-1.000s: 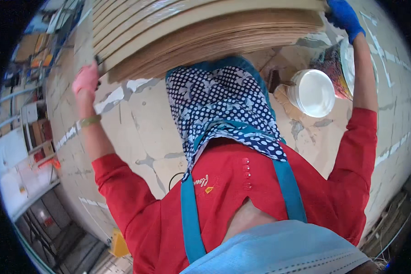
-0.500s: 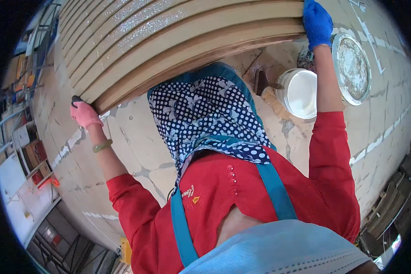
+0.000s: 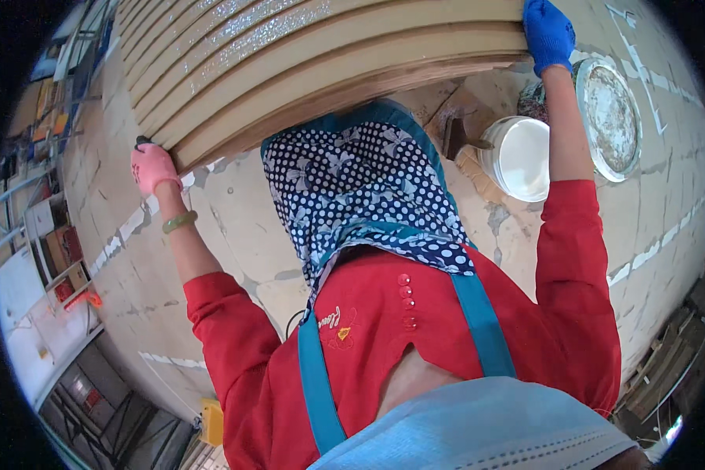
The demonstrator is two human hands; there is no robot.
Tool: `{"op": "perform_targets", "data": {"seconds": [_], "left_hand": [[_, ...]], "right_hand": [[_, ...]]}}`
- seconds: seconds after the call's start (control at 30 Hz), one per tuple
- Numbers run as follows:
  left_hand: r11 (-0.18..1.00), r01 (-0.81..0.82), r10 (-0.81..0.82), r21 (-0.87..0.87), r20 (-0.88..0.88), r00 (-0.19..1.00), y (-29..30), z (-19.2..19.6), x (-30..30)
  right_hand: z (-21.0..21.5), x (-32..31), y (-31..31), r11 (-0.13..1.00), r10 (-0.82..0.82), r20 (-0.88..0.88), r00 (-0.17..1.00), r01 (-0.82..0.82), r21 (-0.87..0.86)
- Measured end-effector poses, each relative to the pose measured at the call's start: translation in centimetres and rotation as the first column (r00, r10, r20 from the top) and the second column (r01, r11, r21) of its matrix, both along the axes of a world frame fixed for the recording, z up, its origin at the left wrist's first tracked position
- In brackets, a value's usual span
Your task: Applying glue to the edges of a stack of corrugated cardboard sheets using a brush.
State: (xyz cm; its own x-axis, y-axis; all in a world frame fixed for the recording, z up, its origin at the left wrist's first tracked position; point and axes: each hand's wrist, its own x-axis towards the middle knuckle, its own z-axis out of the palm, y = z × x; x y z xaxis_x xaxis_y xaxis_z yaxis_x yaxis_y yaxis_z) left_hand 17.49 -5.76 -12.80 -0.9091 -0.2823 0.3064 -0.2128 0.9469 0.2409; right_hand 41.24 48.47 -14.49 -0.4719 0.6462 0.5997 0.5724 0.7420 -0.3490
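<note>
Across the top of the frame we hold a stack of ribbed boards [image 3: 321,63]. Our left hand [image 3: 153,167], pink-gloved, clasps its lower-left corner, fingers curled together. Our right hand [image 3: 548,33], blue-gloved, seems wrapped over the right end. A white bucket [image 3: 521,157] sits below it.

A pale, cracked concrete floor [image 3: 235,227] marked with white painted lines is bearing a white plastic bucket [image 3: 525,160], a round, paint-crusted metal lid [image 3: 611,117] lying just beside it, and a brown-handled brush [image 3: 458,137] resting against the bucket's left side.
</note>
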Motion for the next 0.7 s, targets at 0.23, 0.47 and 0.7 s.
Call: {"op": "perform_targets", "data": {"seconds": [0.23,0.47,0.7], "left_hand": [[0.966,0.174,-0.213,0.193,0.202,0.956,-6.6,2.3,0.1],[0.963,0.266,-0.218,-0.044,0.450,0.866,-4.9,3.3,2.2],[0.801,0.081,-0.321,0.594,0.312,0.894,-3.8,8.7,2.6]], "right_hand": [[2.4,3.7,2.7,0.989,0.093,0.123,0.988,-0.077,-0.129],[5.5,5.0,-3.6,0.994,0.079,0.534,0.842,-0.104,0.016],[10.9,4.4,-0.6,0.605,0.106,0.206,0.973,0.101,-0.790]]}}
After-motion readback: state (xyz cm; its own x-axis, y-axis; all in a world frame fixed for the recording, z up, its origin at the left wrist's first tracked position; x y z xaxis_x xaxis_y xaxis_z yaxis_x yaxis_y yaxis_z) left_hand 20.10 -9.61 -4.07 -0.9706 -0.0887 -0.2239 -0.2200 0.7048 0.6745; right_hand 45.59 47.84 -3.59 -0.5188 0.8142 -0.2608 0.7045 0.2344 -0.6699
